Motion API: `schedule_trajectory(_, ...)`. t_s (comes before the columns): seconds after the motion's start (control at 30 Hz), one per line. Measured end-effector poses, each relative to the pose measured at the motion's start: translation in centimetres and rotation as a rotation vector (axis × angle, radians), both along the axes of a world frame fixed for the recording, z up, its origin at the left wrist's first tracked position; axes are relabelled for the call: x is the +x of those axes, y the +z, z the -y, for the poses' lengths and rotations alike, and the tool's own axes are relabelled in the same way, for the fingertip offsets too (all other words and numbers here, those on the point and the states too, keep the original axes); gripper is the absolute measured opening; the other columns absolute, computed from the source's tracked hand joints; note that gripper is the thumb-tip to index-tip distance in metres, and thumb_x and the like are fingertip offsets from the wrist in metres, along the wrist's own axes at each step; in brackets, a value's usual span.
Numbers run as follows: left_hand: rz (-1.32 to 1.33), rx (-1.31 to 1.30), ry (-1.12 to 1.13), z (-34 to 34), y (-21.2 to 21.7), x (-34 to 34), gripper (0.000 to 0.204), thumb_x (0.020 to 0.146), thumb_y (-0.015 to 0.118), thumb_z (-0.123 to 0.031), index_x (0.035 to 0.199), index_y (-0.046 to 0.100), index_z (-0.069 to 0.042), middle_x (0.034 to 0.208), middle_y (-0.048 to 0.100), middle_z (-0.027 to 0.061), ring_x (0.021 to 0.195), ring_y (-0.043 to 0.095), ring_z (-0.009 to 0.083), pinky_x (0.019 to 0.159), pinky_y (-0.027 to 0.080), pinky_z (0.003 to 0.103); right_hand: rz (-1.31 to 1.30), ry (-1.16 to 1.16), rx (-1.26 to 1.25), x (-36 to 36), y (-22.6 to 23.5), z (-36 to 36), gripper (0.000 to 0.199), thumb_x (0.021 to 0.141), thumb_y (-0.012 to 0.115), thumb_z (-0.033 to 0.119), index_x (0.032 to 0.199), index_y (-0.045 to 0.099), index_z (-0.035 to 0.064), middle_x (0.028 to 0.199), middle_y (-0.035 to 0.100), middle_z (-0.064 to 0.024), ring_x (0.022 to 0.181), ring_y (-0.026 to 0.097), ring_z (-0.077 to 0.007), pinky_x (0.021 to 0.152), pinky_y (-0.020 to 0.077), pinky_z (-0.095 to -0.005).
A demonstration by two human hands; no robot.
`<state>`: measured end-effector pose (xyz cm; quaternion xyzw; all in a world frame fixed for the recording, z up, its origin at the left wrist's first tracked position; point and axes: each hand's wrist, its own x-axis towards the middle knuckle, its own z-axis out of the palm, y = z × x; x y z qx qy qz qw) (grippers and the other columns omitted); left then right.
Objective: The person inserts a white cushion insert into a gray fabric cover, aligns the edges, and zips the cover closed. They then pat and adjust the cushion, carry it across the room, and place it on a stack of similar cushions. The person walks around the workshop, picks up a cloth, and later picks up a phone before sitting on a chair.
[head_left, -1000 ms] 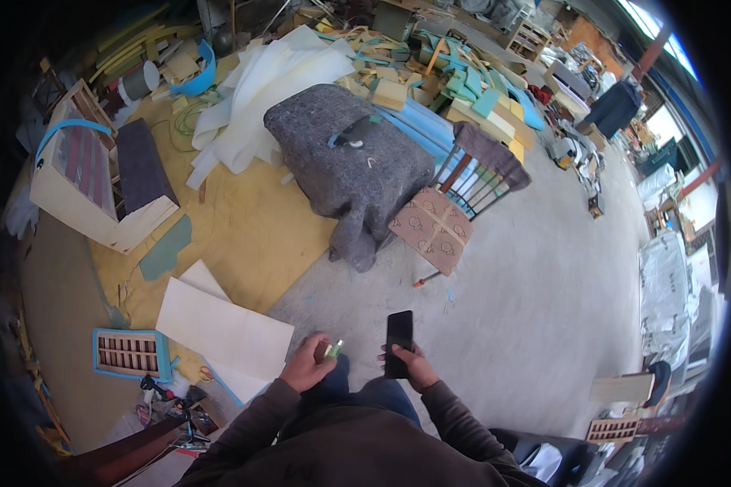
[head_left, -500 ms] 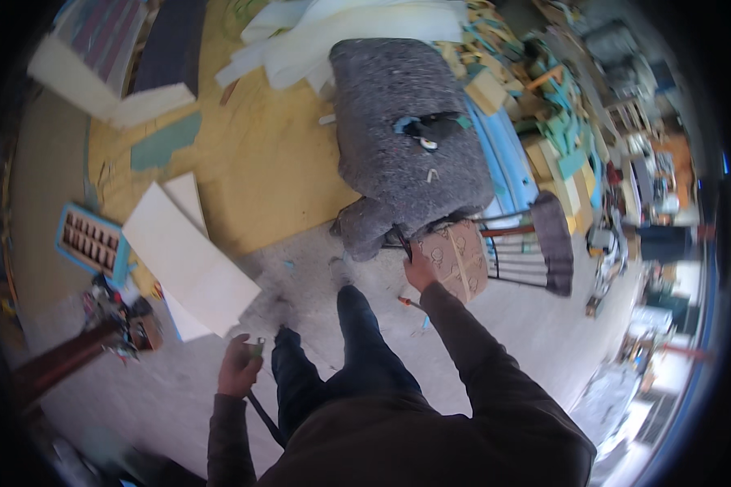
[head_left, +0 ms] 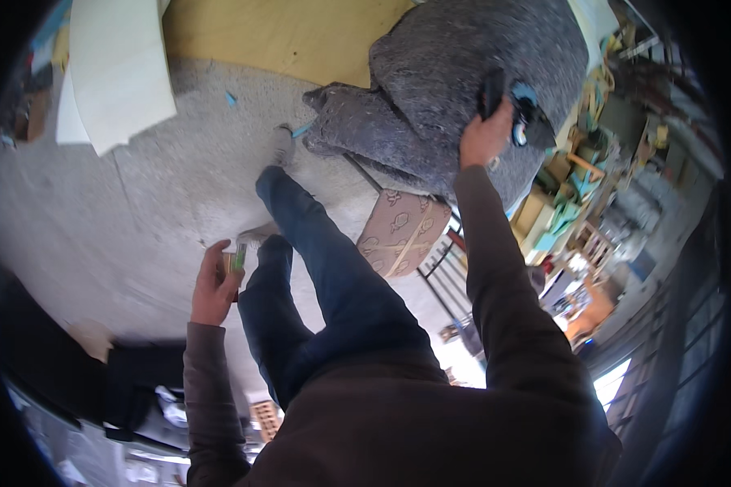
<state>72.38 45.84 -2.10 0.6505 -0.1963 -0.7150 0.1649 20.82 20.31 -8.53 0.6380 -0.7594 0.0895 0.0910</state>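
My left hand [head_left: 211, 286] is closed on a small object with green and clear parts [head_left: 238, 258], held over the floor beside my leg; its kind is not clear. Over a large bundle of grey felt-like material [head_left: 455, 65], my right hand [head_left: 487, 136] grips a dark, oblong object [head_left: 491, 93] whose kind I cannot make out. Just right of those fingers, a small black, blue and white item [head_left: 524, 114] lies on the grey material. Below the bundle is a brown-pink patterned cushion [head_left: 404, 231] with a light strap across it.
A yellowish board surface [head_left: 284, 32] spans the top. White sheets [head_left: 126, 81] hang over the floor at the upper left. Foam offcuts [head_left: 556, 211] are heaped on the right, near a black barred rack [head_left: 447, 276]. Dark furniture [head_left: 146, 377] stands at the lower left.
My right hand has risen from the bundle's lower edge to its top, still with a dark object. The view has swung and I stand nearer the bundle. My left hand keeps its small object.
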Motion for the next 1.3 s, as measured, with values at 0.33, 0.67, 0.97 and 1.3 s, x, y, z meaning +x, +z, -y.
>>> schedule_trajectory(0.33, 0.046, -0.015, 0.641, -14.6, -21.6, -7.0, 0.053, 0.103, 0.065, -0.013, 0.154, 0.052, -0.011, 0.113, 0.059, 0.0006, 0.087, 0.056, 0.0067, 0.065, 0.048, 0.021, 0.111, 0.19, -0.099, -6.3, -3.6, -0.5, 0.06, 0.103, 0.057, 0.015, 0.159, 0.043, -0.0004, 0.154, 0.055, -0.0268, 0.141, 0.055, -0.0448, 0.119, 0.0429, -0.0479)
schedule_trajectory(0.67, 0.249, -0.423, 0.912, -20.3, -27.4, -12.6, 0.056, 0.097, 0.07, -0.011, 0.149, 0.052, -0.007, 0.101, 0.06, 0.0038, 0.071, 0.056, 0.0086, 0.061, 0.048, 0.026, 0.127, 0.218, -0.164, -7.9, -4.0, 1.7, 0.059, 0.103, 0.058, 0.016, 0.157, 0.046, -0.0026, 0.149, 0.061, -0.0294, 0.137, 0.059, -0.0458, 0.116, 0.0437, -0.047)
schedule_trajectory(0.97, 0.561, -0.668, 0.78, -20.3, -18.9, -15.2, 0.059, 0.094, 0.075, -0.01, 0.148, 0.053, -0.005, 0.098, 0.062, 0.0086, 0.065, 0.059, 0.0132, 0.058, 0.051, 0.031, 0.291, 0.348, -0.298, -5.7, -3.4, -1.0, 0.059, 0.098, 0.075, 0.02, 0.15, 0.053, 0.0027, 0.141, 0.065, -0.0229, 0.128, 0.062, -0.0453, 0.107, 0.0481, -0.0522)
schedule_trajectory(1.3, 0.393, -0.809, 0.736, -25.2, -4.2, -28.5, 0.062, 0.099, 0.068, -0.009, 0.156, 0.044, -0.005, 0.108, 0.063, 0.0092, 0.08, 0.067, 0.0145, 0.065, 0.055, 0.03, 0.297, 0.482, -0.316, -5.9, -3.2, -2.0, 0.064, 0.095, 0.079, 0.017, 0.153, 0.052, 0.0101, 0.156, 0.055, -0.0153, 0.141, 0.055, -0.0386, 0.114, 0.043, -0.0533)
